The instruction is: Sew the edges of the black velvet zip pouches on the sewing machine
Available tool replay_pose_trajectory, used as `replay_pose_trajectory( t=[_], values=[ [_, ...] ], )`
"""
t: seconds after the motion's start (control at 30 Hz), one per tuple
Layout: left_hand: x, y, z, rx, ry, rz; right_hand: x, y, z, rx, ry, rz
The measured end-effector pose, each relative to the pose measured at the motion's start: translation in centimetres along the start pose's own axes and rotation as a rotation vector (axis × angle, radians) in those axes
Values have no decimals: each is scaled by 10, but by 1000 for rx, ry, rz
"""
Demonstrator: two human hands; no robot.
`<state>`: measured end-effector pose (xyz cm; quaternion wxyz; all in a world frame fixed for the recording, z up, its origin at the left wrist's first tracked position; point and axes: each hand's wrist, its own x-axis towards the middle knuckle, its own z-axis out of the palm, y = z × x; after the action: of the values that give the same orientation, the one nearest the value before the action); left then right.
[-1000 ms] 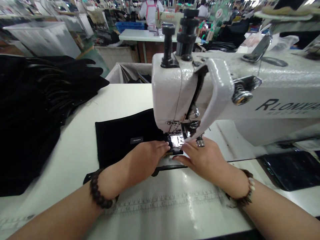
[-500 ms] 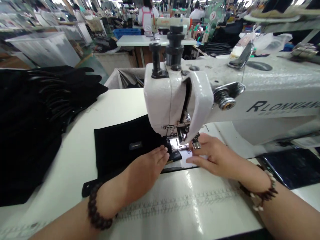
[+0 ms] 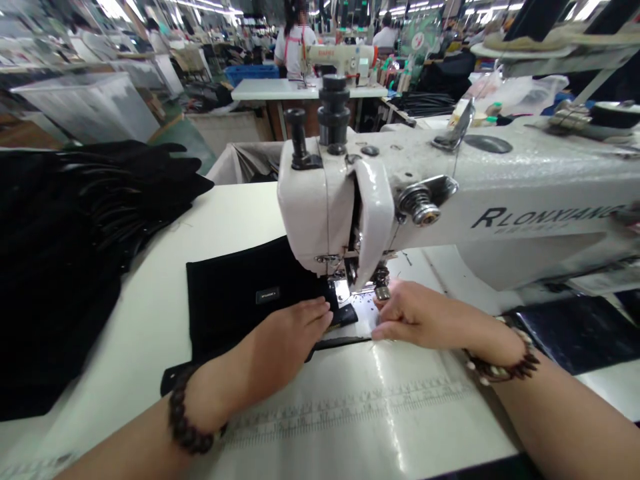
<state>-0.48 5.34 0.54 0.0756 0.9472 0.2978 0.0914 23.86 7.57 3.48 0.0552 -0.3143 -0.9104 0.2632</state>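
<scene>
A black fabric piece (image 3: 235, 293) with a small label lies flat on the white table (image 3: 240, 213), its right end under the head of a white sewing machine (image 3: 450, 193). My left hand (image 3: 285, 343) rests flat on the fabric's near right corner, fingers stretched toward the presser foot (image 3: 343, 290). My right hand (image 3: 415, 317) lies just right of the needle on the machine bed, fingers together and extended, nothing visible in it. Both wrists wear dark bead bracelets.
A tall stack of black fabric pieces (image 3: 65, 253) fills the table's left side. A dark tray (image 3: 575, 330) sits at the right under the machine arm. A printed ruler (image 3: 350, 407) runs along the near table edge. Other workers and machines stand far behind.
My right hand has slid back from the fabric corner under the foot to the right of the needle. My left hand stays on the fabric. My view has shifted slightly right.
</scene>
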Motion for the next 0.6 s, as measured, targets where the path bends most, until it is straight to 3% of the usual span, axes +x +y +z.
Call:
replay_pose_trajectory(
  t=[0.07, 0.17, 0.23, 0.37, 0.6],
  values=[
    [-2, 8, 3, 150, -12, 76, -7, 0, -5, 2, -33, -26],
    [-2, 14, 4, 386, -27, 154, -4, -10, 4, -103, 146, 26],
    [-2, 13, 3, 422, -30, 164, 4, -17, 16, -228, 211, 39],
    [1, 8, 4, 432, -3, 164, 16, -22, 34, -396, 129, 44],
    [5, -4, 10, 411, 14, 142, 20, -20, 34, -402, 66, 161]
  ],
)
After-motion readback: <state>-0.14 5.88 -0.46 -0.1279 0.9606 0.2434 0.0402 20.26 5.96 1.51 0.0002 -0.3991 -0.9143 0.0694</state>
